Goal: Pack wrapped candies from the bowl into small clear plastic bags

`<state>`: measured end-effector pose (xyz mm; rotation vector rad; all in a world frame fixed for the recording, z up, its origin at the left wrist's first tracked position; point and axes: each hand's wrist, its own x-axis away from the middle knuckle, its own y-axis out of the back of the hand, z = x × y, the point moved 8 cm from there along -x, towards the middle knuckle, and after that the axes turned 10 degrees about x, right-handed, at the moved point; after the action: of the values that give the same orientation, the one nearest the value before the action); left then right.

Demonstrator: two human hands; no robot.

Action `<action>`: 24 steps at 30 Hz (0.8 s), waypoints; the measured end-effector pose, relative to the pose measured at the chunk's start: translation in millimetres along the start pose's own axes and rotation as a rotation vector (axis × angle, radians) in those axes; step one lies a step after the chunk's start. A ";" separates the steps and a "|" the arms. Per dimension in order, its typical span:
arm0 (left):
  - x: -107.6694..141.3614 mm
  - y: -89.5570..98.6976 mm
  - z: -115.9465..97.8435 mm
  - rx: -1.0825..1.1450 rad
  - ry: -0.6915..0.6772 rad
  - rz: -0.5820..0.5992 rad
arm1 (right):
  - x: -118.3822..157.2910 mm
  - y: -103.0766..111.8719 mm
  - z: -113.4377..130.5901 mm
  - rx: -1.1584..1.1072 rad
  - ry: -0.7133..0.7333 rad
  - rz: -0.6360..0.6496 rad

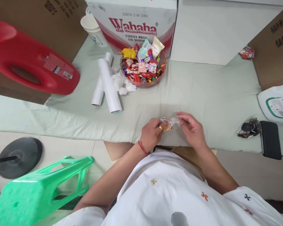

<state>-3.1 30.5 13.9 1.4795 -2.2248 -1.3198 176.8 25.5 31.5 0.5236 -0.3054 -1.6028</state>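
Just in from the table's front edge, my left hand (151, 133) is closed on a small clear plastic packet (170, 121) with something orange-brown showing in it. What exactly is inside cannot be made out. My right hand (192, 128), slightly blurred, pinches the packet's right end with thumb and fingers. Beyond my hands stands a pinkish clear bowl (145, 83) heaped with wrapped candies (142, 66) in many colours. Left of the bowl, two white paper rolls (109, 88) lie crossed, beside some crumpled clear plastic (122, 82).
A Wahaha carton (141, 18) and a white box (202, 28) line the back. Paper cups (94, 29) and a red jug (33, 59) are at left; keys (249, 128), a phone (270, 139) and a white bottle (279, 102) at right. A green stool (44, 185) lies below left.
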 end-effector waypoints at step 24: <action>-8.5 -14.9 2.6 0.234 0.175 -0.104 | -5.9 -32.1 16.9 0.162 -0.219 0.076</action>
<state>9.5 37.1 4.0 1.7371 -2.2765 -0.9383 140.8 32.8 31.1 0.4541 -0.6171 -1.5715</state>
